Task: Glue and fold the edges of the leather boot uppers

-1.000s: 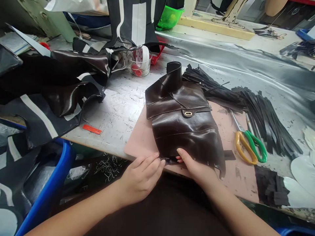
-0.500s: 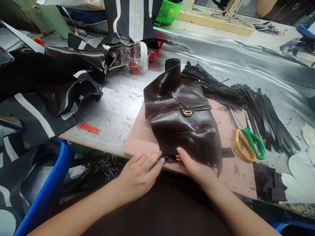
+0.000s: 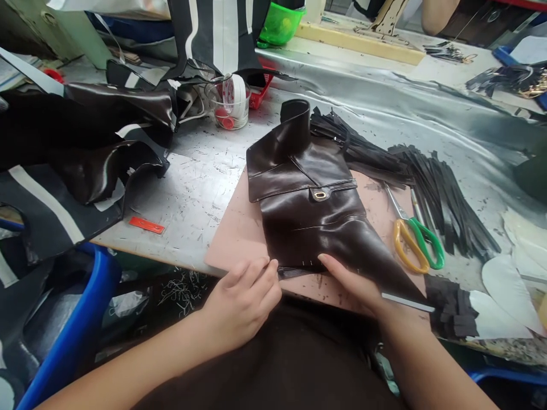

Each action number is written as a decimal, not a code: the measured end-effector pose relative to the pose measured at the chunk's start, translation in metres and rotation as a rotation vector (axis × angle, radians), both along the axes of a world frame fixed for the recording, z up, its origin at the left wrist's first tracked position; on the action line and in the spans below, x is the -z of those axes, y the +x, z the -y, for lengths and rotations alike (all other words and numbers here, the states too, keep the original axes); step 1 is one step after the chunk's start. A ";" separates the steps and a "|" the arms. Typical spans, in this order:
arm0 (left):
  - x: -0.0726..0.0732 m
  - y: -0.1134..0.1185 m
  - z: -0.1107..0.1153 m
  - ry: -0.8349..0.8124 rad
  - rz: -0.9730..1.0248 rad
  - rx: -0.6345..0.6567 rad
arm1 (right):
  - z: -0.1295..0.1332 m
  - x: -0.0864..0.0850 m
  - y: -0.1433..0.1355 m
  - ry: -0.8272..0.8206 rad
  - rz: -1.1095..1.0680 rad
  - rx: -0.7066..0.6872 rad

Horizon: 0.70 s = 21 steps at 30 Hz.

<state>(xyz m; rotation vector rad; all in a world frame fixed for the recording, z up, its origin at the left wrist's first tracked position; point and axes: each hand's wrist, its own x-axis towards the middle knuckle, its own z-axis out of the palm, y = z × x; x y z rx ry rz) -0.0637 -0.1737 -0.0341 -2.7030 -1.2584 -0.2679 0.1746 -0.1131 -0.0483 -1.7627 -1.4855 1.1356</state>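
Note:
A glossy dark brown leather piece (image 3: 307, 228), which looks like a boot upper, lies on a pink board (image 3: 231, 233). Seams cross it, and a small gold buckle (image 3: 319, 195) sits on a tab near its middle. My left hand (image 3: 248, 299) pinches the near edge at its left corner, fingertips pressed together. My right hand (image 3: 359, 287) grips the same edge further right, thumb on top and the other fingers hidden beneath. Small pale stitch-like marks show near the right thumb. Between the hands, a dark strip peeks out under the edge.
Scissors (image 3: 412, 242) with yellow and green handles lie right of the leather, beside bundles of black strips (image 3: 444, 193). A clear cup (image 3: 231, 108) with a tape roll stands behind. More leather pieces (image 3: 94, 154) pile up at left above a blue bin (image 3: 81, 319). A red strip (image 3: 146, 224) lies near the edge.
The leather's lower right part has spread out flat to the right over my right wrist, showing a pale edge. Both hands keep hold of the near edge. The view has shifted slightly.

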 end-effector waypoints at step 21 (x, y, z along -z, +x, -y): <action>-0.018 0.035 -0.034 -0.132 -0.198 0.188 | -0.012 -0.035 -0.010 0.129 0.136 -0.176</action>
